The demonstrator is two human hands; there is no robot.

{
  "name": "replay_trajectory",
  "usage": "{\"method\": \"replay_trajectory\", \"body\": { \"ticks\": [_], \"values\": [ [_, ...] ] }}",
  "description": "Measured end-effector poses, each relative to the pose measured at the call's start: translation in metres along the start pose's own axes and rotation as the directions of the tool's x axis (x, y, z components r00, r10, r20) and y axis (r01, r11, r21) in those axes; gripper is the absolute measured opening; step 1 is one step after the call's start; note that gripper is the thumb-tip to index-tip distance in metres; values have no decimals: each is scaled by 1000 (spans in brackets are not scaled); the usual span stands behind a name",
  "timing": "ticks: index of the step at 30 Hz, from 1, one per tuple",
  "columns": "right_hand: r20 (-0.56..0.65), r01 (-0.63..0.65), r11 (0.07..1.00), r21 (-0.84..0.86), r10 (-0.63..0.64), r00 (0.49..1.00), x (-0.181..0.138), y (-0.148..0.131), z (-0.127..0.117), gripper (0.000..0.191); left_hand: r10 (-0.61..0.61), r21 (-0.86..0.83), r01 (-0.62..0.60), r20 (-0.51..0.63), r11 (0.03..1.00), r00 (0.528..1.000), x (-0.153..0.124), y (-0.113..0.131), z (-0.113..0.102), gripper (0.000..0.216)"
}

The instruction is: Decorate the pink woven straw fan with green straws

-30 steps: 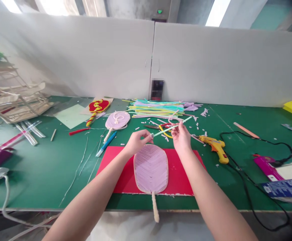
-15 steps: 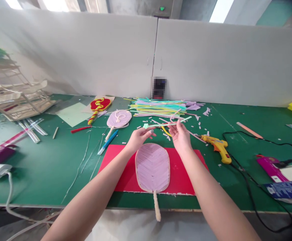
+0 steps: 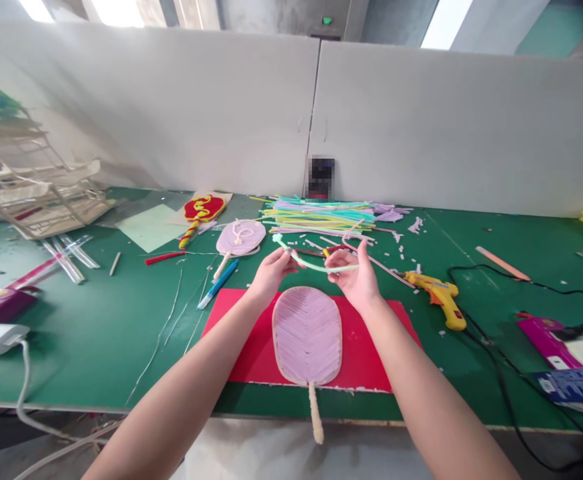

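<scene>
A mint-green pipe cleaner (image 3: 316, 267) bows downward between my hands, above the far edge of a red board (image 3: 371, 347). At its left end is a small curled knot. My left hand (image 3: 270, 272) pinches it just below that knot. The stem runs across the fingers of my right hand (image 3: 354, 277), which holds it near the other end with the thumb raised. Below my hands, a lilac leaf-shaped fan (image 3: 307, 333) lies on the board, its cream handle (image 3: 315, 417) pointing toward me. A red-handled tool (image 3: 339, 249), partly hidden, lies behind my fingers.
Behind are a pile of coloured pipe cleaners (image 3: 321, 217), a smaller lilac fan (image 3: 241, 237) and a red-yellow fan (image 3: 202, 210). A blue pen (image 3: 217, 285) lies left. To the right are a yellow glue gun (image 3: 439, 299) and its black cable (image 3: 504, 380). Wooden racks (image 3: 46, 200) stand far left.
The pipe cleaner, nearly straight before, now sags in a curve. Its right end has dropped and its knotted end has risen to the left. My right hand has shifted slightly, fingers lower on the stem.
</scene>
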State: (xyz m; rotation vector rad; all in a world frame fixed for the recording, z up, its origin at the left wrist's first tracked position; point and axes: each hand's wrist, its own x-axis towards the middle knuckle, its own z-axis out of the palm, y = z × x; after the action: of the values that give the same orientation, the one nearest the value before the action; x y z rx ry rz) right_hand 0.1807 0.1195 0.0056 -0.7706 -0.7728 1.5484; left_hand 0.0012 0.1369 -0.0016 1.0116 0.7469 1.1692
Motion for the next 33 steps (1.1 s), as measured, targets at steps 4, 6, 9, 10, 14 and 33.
{"method": "replay_trajectory", "body": {
  "ticks": [4, 6, 9, 10, 14, 33],
  "values": [
    [-31, 51, 997, 66, -49, 998, 0, -3, -1, 53, -46, -18, 51, 186, 999, 982, -4, -1, 4, 25],
    [-64, 72, 992, 101, -66, 996, -1, -4, -2, 50, -84, -17, 90, 242, 996, 967, -7, 0, 7, 25],
    [-121, 97, 985, 144, -80, 989, -1, -7, -4, 46, -115, -14, 124, 286, 992, 951, -11, 4, 9, 24],
    [-135, 105, 982, 155, -84, 987, 0, -8, -5, 45, -118, -14, 128, 302, 992, 946, -12, 5, 10, 25],
    [-153, 95, 989, 114, -77, 985, 3, -5, -6, 39, -108, -23, 126, 383, 992, 918, -15, 9, 11, 27],
    [198, 300, 828, -473, -232, 952, -9, 9, 11, 16, -134, 302, -21, 484, 953, 864, -12, 2, 9, 31]
  ]
}}
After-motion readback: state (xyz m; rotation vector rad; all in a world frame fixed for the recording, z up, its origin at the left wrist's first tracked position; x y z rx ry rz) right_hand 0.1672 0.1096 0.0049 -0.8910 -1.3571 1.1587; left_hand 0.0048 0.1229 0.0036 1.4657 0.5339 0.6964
